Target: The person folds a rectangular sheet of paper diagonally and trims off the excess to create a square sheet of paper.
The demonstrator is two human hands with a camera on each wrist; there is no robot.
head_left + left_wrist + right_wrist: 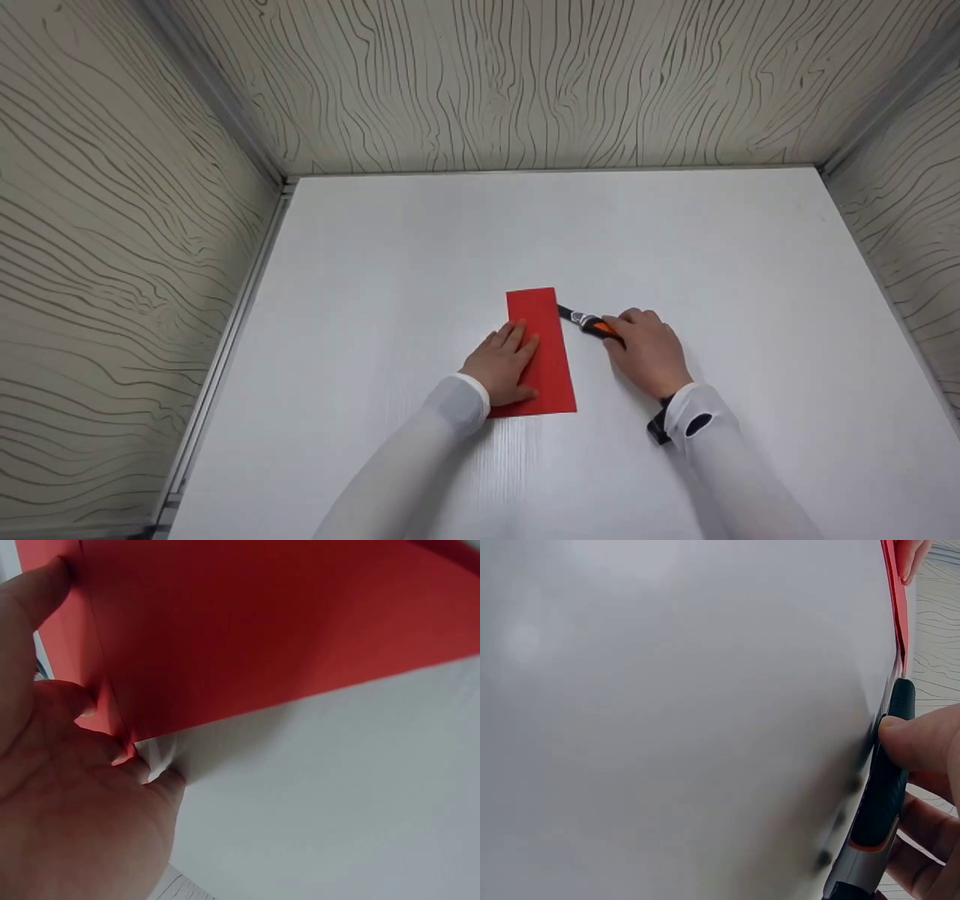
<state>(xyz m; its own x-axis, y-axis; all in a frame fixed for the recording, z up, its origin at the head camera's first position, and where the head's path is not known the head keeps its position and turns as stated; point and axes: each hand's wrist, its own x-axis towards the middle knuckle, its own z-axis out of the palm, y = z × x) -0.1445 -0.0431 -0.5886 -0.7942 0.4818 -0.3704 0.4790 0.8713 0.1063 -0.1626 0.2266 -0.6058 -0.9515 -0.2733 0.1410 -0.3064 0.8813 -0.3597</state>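
Observation:
A red sheet of paper (553, 367) lies upright on the white table; its edge in the right wrist view shows two layers, as if folded. My left hand (501, 364) rests on the paper's left part, fingers spread and pressing it down. To the right, my right hand (646, 349) grips a utility knife (592, 325) with a dark handle and orange accents. The knife's tip meets the paper's right edge near the top. In the right wrist view, my thumb lies along the knife handle (885, 795); whether the blade sits between the layers is hard to tell.
The white tabletop (390, 240) stretches around the paper on all sides. Wood-grain patterned panels (480, 90) rise behind it and at both sides. A metal rail (232, 337) runs along the left edge. A black strap device (660, 426) sits on the right wrist.

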